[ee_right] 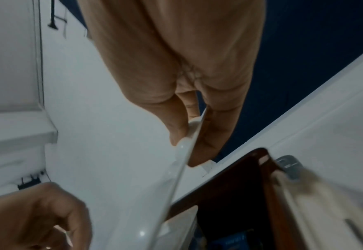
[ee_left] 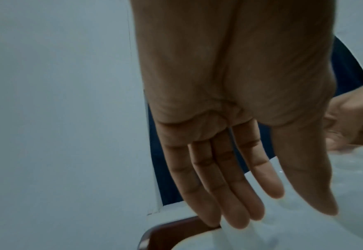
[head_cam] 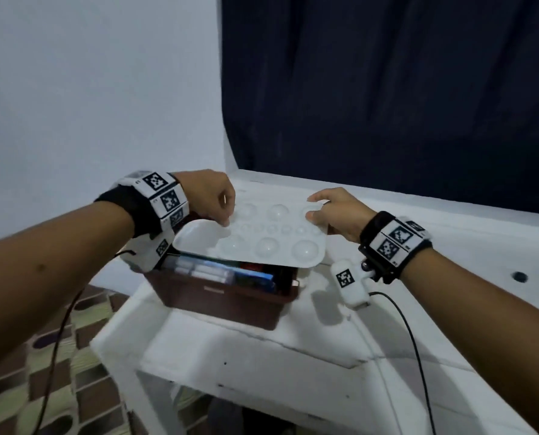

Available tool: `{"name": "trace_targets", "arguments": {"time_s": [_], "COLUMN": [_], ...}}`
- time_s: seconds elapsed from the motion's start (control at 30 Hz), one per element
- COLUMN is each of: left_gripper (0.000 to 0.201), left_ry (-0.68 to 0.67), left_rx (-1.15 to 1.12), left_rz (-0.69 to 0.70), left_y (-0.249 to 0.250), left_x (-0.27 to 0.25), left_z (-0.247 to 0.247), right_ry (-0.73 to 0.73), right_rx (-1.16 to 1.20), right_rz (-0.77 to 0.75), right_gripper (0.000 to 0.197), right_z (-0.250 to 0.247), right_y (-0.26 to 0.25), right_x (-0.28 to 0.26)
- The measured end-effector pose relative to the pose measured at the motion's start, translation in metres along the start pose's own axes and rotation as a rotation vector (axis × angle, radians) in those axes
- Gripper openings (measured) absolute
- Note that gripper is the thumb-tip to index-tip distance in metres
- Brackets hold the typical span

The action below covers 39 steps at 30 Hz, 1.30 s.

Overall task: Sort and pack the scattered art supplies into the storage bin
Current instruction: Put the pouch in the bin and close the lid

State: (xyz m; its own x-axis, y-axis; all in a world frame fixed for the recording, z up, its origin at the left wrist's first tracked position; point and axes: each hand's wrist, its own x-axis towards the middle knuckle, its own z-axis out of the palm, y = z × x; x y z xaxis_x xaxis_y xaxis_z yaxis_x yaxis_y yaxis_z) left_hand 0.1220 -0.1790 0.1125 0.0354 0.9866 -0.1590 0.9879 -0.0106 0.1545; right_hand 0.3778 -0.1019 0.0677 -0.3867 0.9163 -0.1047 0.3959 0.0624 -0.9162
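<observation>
A white table (head_cam: 261,350) carries a dark brown storage bin (head_cam: 224,301) near its left edge. Over the bin's open top lies a white paint palette (head_cam: 261,243), tilted, its rounded wells facing up. Inside the bin, below the palette, sit white markers (head_cam: 199,270) and a blue box (head_cam: 255,277). The left hand (head_cam: 210,196) touches the palette's left end with fingers nearly straight. The right hand (head_cam: 337,213) pinches the palette's right edge between thumb and fingers (ee_right: 210,135).
</observation>
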Motion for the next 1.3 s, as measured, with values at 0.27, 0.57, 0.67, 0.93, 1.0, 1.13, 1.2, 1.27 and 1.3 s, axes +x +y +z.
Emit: {"name": "trace_targets", "arguments": {"time_s": [0.27, 0.57, 0.67, 0.93, 1.0, 1.13, 1.2, 1.27, 1.3], "left_gripper": [0.015, 0.02, 0.024, 0.035, 0.034, 0.036, 0.037, 0.038, 0.038], "left_ry": [-0.181, -0.211, -0.21, -0.202, -0.203, -0.189, -0.187, -0.182, -0.179], "left_rx": [-0.003, 0.155, 0.262, 0.313, 0.313, 0.319, 0.316, 0.291, 0.267], "left_rz": [0.01, 0.101, 0.156, 0.218, 0.219, 0.232, 0.234, 0.227, 0.217], "left_y": [-0.065, -0.067, -0.063, -0.071, -0.073, -0.076, -0.077, -0.081, -0.083], "left_x": [-0.038, -0.018, -0.01, 0.004, 0.006, 0.008, 0.009, 0.009, 0.009], "left_z": [0.042, 0.063, 0.065, 0.06, 0.061, 0.062, 0.062, 0.063, 0.064], "right_ry": [-0.026, -0.187, -0.634, -0.779, -0.8, -0.795, -0.789, -0.799, -0.802], "right_rx": [-0.51, -0.938, -0.911, -0.941, -1.049, -1.266, -1.286, -1.273, -1.255], "right_rz": [-0.039, -0.275, -0.217, -0.093, -0.107, -0.271, -0.307, -0.301, -0.289], "right_gripper": [0.044, 0.017, 0.007, 0.017, 0.021, 0.026, 0.026, 0.028, 0.027], "right_z": [0.081, 0.101, 0.116, 0.126, 0.13, 0.145, 0.149, 0.151, 0.149], "right_y": [-0.027, -0.052, -0.049, -0.031, -0.026, -0.022, -0.02, -0.019, -0.02], "right_x": [0.033, 0.011, -0.014, -0.006, -0.004, -0.003, -0.001, 0.001, 0.001]}}
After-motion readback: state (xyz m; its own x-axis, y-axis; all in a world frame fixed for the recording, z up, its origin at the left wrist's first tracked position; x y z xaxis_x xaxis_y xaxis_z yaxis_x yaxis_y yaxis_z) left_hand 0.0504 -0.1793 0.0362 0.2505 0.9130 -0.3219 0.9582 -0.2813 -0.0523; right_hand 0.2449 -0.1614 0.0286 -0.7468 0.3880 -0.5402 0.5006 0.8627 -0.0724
